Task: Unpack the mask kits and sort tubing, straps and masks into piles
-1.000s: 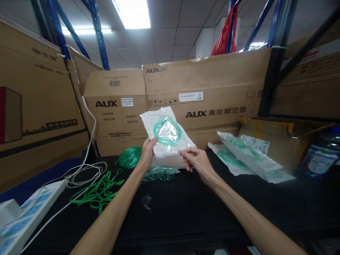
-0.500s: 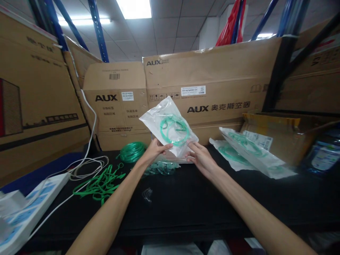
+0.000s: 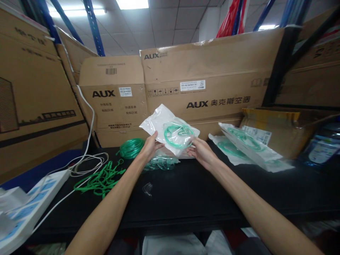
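I hold a white, translucent plastic pouch (image 3: 158,119) between my two hands, tilted so that one corner points up and its glossy face is turned toward me. Inside it, a ring of thin pale-green tubing (image 3: 172,143) shows through the film, lying closer to my right hand. My left hand (image 3: 152,147) grips the pouch's lower left edge, with the thumb up along the side and the fingers beneath. My right hand (image 3: 201,150) pinches the lower right edge between thumb and fingers.

Just beyond my left hand, a shiny coil of darker green plastic tubing (image 3: 132,148) sits on the black counter (image 3: 191,198). Partly hidden below the pouch, between my hands, lies a cluster of clear, greenish plastic pieces (image 3: 162,163). Left of my left forearm there is a loose tangle of flat green straps (image 3: 99,181), and farther left a white and blue power strip (image 3: 57,181). Between my forearms lie a few small, clear, bent pieces (image 3: 147,189). To the right of my right hand, two more white pouches with green tubing (image 3: 249,141) overlap beside an open brown cardboard box (image 3: 271,122).
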The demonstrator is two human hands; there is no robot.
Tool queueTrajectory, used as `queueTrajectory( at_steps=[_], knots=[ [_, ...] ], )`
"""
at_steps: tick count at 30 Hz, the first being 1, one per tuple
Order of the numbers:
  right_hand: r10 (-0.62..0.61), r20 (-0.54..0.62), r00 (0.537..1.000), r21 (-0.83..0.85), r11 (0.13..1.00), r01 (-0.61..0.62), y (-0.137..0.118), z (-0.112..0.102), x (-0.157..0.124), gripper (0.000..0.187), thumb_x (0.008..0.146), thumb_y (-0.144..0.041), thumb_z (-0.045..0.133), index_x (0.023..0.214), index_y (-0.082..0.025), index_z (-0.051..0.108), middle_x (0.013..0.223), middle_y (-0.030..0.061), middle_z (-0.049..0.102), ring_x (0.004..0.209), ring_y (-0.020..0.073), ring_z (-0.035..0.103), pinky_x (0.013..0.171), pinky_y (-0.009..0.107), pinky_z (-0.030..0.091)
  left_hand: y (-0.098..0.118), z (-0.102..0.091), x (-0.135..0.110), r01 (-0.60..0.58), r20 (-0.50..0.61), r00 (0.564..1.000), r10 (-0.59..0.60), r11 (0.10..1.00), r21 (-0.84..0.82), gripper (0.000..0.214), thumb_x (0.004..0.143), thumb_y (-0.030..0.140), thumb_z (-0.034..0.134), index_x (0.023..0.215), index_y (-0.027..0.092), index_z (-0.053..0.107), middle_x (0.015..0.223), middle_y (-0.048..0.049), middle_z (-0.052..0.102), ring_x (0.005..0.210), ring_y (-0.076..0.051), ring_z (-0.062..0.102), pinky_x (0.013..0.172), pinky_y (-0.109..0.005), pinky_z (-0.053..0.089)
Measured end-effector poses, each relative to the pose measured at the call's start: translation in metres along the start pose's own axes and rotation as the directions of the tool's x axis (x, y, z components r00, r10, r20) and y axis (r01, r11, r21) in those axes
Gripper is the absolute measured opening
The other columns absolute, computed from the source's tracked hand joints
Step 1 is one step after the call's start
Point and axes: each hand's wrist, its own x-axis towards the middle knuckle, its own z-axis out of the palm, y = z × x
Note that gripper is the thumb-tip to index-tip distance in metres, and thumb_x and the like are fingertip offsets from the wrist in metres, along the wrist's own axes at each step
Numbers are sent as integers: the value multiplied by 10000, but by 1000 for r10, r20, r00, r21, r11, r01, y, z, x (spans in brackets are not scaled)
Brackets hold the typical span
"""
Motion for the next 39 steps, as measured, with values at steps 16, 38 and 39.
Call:
queueTrajectory(
  at_steps=[16,38,39],
  knots=[
    [-694,-352,628,-310,720,621,-49,-17,-4,379,942,-640,460,898,-288,329,846,-41,556,450,101,538,404,238,399,-2,9,-3,163,144,972,-185,974,156,271,910,329,723,829,70,722,967,-235,757,950,-287,763,899,-334,614],
    [-429,-104,897,-222,889,400,-95,-45,-84,331,854,-490,727,817,-231,524,684,-37,597,362,87,479,289,183,307,-10,85,58,-401,297,842,-450,-157,902,314,991,339,627,1262,181,625,1294,-106,630,1088,-244,653,923,-454,571],
    [-366,-98,925,-230,913,337,-97,-52,-92,322,852,-487,729,820,-230,539,679,-35,594,354,82,465,284,177,293,-17,90,60,-397,263,835,-482,-198,896,317,990,340,629,1263,179,624,1292,-106,631,1086,-245,654,920,-453,572]
  ],
)
